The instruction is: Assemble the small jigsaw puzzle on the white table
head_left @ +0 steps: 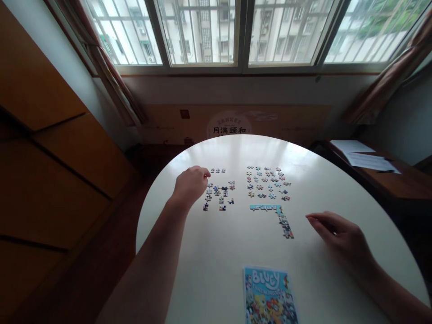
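My left hand reaches over the left group of loose jigsaw pieces, its fingers closed and pointing down beside a short row of pieces. Whatever its fingertips hold, if anything, is hidden. My right hand hovers low at the right, thumb and forefinger pressed together with nothing visible between them. Between the hands lies a joined corner of the jigsaw: a light-blue strip on top and a multicoloured strip running down its right side. Above it, more loose pieces are spread in rough rows.
A blue picture sheet or box lid marked "BLUEY" lies at the near edge of the round white table. Papers rest on a brown side table at the right. A wooden cabinet stands left; barred windows are ahead.
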Motion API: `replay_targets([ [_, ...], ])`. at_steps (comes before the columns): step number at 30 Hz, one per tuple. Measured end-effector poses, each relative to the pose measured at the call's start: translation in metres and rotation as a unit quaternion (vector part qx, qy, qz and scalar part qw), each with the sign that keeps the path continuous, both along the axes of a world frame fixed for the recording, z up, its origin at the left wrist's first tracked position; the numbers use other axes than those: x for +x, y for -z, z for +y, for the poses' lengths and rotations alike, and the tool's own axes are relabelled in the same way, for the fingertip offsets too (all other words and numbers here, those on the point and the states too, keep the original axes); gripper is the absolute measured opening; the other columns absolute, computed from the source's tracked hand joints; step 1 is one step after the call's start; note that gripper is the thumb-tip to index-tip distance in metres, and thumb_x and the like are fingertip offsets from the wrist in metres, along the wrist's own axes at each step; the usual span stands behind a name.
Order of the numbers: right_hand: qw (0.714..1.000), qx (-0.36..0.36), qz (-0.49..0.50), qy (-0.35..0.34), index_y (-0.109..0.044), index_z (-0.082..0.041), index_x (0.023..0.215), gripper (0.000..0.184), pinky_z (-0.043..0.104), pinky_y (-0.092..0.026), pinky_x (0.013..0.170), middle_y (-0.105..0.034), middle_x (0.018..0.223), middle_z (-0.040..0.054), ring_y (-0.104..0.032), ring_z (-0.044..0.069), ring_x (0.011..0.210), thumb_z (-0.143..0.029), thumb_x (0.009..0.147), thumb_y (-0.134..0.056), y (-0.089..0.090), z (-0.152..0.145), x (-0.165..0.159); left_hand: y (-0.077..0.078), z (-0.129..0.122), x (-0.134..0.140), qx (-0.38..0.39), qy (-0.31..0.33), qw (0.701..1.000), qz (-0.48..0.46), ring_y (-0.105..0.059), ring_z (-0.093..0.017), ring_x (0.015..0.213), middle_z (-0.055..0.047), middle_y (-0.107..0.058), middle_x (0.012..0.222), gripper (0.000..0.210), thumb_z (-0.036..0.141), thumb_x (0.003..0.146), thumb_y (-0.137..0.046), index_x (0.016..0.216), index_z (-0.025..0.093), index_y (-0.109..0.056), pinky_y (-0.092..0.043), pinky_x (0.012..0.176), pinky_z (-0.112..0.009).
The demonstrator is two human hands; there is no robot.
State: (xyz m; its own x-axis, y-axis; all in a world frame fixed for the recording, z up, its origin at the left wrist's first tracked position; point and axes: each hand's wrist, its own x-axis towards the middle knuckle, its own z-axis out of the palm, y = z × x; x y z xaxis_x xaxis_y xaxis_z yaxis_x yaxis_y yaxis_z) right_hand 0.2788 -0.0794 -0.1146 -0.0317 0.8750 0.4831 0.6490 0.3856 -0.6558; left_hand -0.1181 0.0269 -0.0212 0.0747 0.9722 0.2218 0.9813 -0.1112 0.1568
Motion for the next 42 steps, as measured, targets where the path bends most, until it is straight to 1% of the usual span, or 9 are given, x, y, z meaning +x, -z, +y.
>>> replay_targets([
  [5, 1.000, -0.013, 0.025, 0.007, -0.078, -0.020, 0.090, 0.020, 0.025, -0.056, 0.061, -0.075, 0.085, 0.0062, -0.070, 0.019, 0.072, -0.038, 0.090, -0.070, 0.002, -0.001, -0.003, 0.011, 0.010, -0.002, 0.007, -0.032, 0.999, -0.027, -0.071, -0.024, 0.098, -0.003, -0.077, 0.110, 0.025, 0.019, 0.093, -0.056, 0.100, 0.026, -0.079, -0.055, 0.082, -0.033],
  [10, 0.999, 0.008, 0.035, 0.001, -0.077, -0.021, 0.088, 0.015, 0.025, -0.047, 0.050, -0.070, 0.077, 0.0049, -0.059, 0.014, 0.059, -0.034, 0.090, -0.070, -0.003, -0.005, -0.011, 0.015, 0.013, -0.006, 0.037, -0.061, 0.996, -0.044, -0.070, -0.023, 0.092, -0.004, -0.076, 0.106, 0.021, 0.028, 0.096, -0.059, 0.100, 0.025, -0.079, -0.054, 0.078, -0.031],
  [13, 0.998, 0.042, 0.007, -0.041, -0.077, -0.022, 0.090, 0.008, 0.024, -0.045, 0.044, -0.068, 0.074, 0.0043, -0.056, 0.013, 0.053, -0.027, 0.088, -0.072, -0.005, -0.002, -0.007, 0.016, 0.014, -0.007, 0.009, -0.027, 0.999, -0.044, -0.070, -0.024, 0.093, -0.007, -0.077, 0.105, 0.025, 0.030, 0.098, -0.054, 0.099, 0.023, -0.078, -0.054, 0.078, -0.034],
  [18, 0.994, 0.075, -0.029, -0.073, -0.076, -0.024, 0.095, 0.011, 0.024, -0.047, 0.043, -0.068, 0.073, 0.0036, -0.059, 0.014, 0.052, -0.018, 0.086, -0.072, -0.007, 0.004, 0.001, 0.015, 0.011, -0.006, -0.068, 0.125, 0.987, -0.077, -0.070, -0.023, 0.093, -0.006, -0.077, 0.107, 0.022, 0.027, 0.094, -0.058, 0.099, 0.024, -0.079, -0.054, 0.080, -0.034],
  [20, 0.994, 0.074, -0.031, -0.076, -0.076, -0.024, 0.095, 0.012, 0.024, -0.046, 0.043, -0.067, 0.071, 0.0029, -0.058, 0.013, 0.051, -0.017, 0.085, -0.072, -0.008, 0.004, 0.001, 0.013, 0.009, -0.006, -0.100, 0.159, 0.979, -0.080, -0.070, -0.022, 0.094, -0.004, -0.076, 0.107, 0.019, 0.023, 0.090, -0.063, 0.097, 0.026, -0.080, -0.054, 0.079, -0.032],
  [23, 0.994, 0.073, -0.037, -0.075, -0.075, -0.023, 0.096, 0.012, 0.025, -0.045, 0.043, -0.066, 0.070, 0.0025, -0.056, 0.013, 0.050, -0.017, 0.086, -0.072, -0.010, 0.004, 0.000, 0.011, 0.006, -0.007, -0.129, 0.166, 0.975, -0.073, -0.069, -0.022, 0.094, -0.004, -0.076, 0.107, 0.019, 0.020, 0.086, -0.066, 0.094, 0.028, -0.082, -0.053, 0.076, -0.030],
  [30, 0.992, 0.093, -0.056, -0.061, -0.072, -0.022, 0.094, 0.009, 0.024, -0.040, 0.046, -0.061, 0.067, -0.0004, -0.048, 0.010, 0.050, -0.014, 0.089, -0.069, -0.017, 0.003, -0.005, 0.014, 0.010, -0.009, -0.159, 0.175, 0.971, -0.048, -0.069, -0.022, 0.092, -0.004, -0.075, 0.109, 0.020, 0.026, 0.083, -0.066, 0.095, 0.028, -0.082, -0.050, 0.074, -0.030],
  [35, 0.996, 0.081, -0.043, -0.010, -0.073, -0.020, 0.086, 0.006, 0.027, -0.040, 0.052, -0.061, 0.066, 0.0005, -0.048, 0.012, 0.054, -0.018, 0.089, -0.068, -0.025, 0.002, -0.006, 0.016, 0.015, -0.002, -0.134, 0.177, 0.974, -0.041, -0.067, -0.019, 0.083, -0.003, -0.074, 0.105, 0.023, 0.031, 0.076, -0.070, 0.095, 0.028, -0.082, -0.048, 0.074, -0.028],
  [42, 0.996, 0.075, -0.025, 0.039, -0.075, -0.021, 0.083, 0.013, 0.029, -0.041, 0.053, -0.063, 0.066, 0.0017, -0.049, 0.013, 0.054, -0.028, 0.090, -0.067, -0.028, -0.003, -0.003, 0.022, 0.025, 0.004, -0.154, 0.177, 0.972, -0.030, -0.065, -0.019, 0.082, -0.002, -0.076, 0.099, 0.023, 0.037, 0.074, -0.070, 0.091, 0.028, -0.082, -0.044, 0.072, -0.025],
])
